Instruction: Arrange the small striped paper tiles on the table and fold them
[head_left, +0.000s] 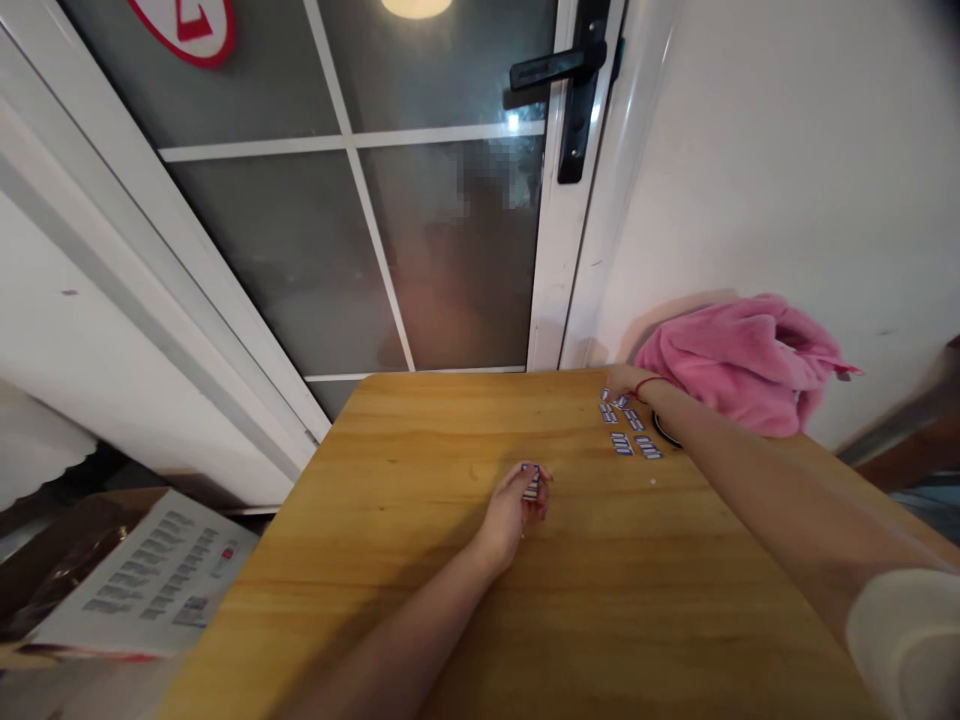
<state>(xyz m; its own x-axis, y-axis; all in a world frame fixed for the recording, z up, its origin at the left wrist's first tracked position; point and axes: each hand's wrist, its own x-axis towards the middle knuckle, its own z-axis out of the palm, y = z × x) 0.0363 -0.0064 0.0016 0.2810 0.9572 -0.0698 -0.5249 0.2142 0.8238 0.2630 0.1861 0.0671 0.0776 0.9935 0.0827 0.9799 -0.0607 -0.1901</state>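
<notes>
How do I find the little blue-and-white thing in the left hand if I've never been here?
Start at the wooden table in front of the glass door. Around its middle is the left hand, with the blue-and-white thing in its grip. It's held there, apart from the similar striped pieces lying on the table near the right hand.

Cards (622, 444), 4 o'clock: blue and white, striped.
Stack (531, 484), 5 o'clock: blue and white bands.
Table (420, 450), 6 o'clock: honey-yellow, brown-grained.
Cloth (739, 355), 3 o'clock: plain pink.
Wristband (642, 383), 3 o'clock: red.
Handle (559, 68), 1 o'clock: black.
Door (349, 141), 12 o'clock: grey, white-gridded.
Sign (193, 28), 10 o'clock: red and white.
Box (154, 575), 8 o'clock: white, grey-printed.
</notes>
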